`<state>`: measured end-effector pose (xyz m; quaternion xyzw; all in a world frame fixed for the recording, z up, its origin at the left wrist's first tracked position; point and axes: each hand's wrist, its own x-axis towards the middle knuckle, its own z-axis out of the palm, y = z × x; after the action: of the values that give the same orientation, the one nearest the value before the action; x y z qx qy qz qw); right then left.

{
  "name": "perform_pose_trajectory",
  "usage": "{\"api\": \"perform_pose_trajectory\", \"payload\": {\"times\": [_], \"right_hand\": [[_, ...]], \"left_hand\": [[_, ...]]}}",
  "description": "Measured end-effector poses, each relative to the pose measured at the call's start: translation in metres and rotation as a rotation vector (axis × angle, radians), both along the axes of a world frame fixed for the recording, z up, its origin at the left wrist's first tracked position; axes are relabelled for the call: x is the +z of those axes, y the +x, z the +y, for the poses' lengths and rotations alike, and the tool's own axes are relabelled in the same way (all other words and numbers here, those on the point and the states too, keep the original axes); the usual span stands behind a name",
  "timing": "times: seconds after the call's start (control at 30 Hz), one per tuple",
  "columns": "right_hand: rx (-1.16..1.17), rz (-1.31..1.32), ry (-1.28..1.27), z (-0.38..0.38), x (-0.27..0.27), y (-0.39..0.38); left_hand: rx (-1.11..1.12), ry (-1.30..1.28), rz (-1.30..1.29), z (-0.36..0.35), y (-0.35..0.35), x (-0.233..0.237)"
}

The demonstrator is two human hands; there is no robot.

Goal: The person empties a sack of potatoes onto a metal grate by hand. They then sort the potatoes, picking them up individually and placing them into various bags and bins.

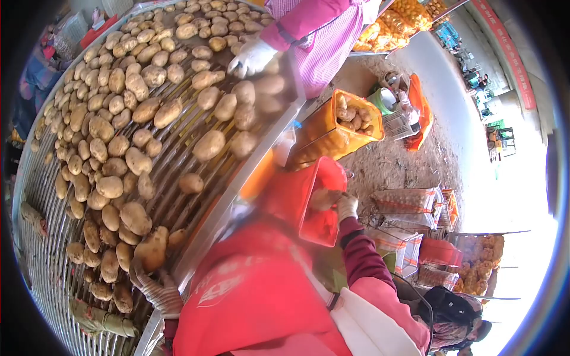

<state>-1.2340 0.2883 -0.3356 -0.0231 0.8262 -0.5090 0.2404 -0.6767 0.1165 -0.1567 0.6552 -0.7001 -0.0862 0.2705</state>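
Observation:
My left hand (156, 292), in a light knit glove, is at the conveyor's near edge with its fingers curled round the lower end of a large potato (152, 249). Over at the mouth of a red basket (335, 228), my right hand (347, 207), also gloved, has its fingers closed at the end of a blurred potato (322, 200). Many loose potatoes (135, 218) lie on the metal bars of the conveyor (172, 199) beside my left hand.
A co-worker's white-gloved hand (252, 57) reaches over the potatoes at the top. An orange bag (314, 133) of potatoes stands past the red basket. A gloved co-worker's hand (34, 218) is at the far left, with a sleeved arm (101, 319) below. Filled bags (407, 204) stand right.

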Motion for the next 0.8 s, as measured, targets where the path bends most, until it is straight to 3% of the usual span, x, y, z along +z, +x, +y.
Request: {"api": "perform_pose_trajectory", "payload": {"times": [0.07,0.13,0.2,0.23,0.27,0.4,0.5,0.57,0.77,0.8], "right_hand": [[-0.109,0.062,-0.238,-0.013,0.017,-0.034],[-0.032,0.445,-0.104,-0.052,0.091,-0.047],[-0.212,0.377,-0.294,-0.084,0.113,-0.076],[-0.503,-0.081,-0.711,-0.097,0.110,-0.096],[-0.611,-0.068,-0.656,-0.107,0.101,-0.106],[-0.255,-0.137,-0.582,-0.133,0.072,-0.058],[-0.038,-0.180,-0.455,-0.166,0.118,0.033],[0.116,-0.166,-0.446,-0.189,0.120,0.056],[0.644,0.027,-0.579,-0.258,0.196,0.115],[0.683,0.032,-0.538,-0.271,0.206,0.128]], "left_hand": [[-0.018,-0.002,-0.023,0.000,0.001,0.000],[-0.020,0.002,-0.008,0.000,0.001,0.000],[-0.013,0.010,-0.017,0.000,0.000,0.000],[-0.015,0.022,-0.002,0.000,0.000,0.001],[-0.012,0.033,0.014,0.000,0.000,0.001],[0.028,0.043,0.069,0.003,-0.001,-0.001],[0.041,0.063,0.122,0.002,-0.003,0.002],[0.067,0.061,0.124,0.002,-0.003,0.002],[0.150,0.081,0.102,-0.014,-0.019,0.012],[0.135,0.112,0.101,-0.015,-0.013,-0.006]]}}
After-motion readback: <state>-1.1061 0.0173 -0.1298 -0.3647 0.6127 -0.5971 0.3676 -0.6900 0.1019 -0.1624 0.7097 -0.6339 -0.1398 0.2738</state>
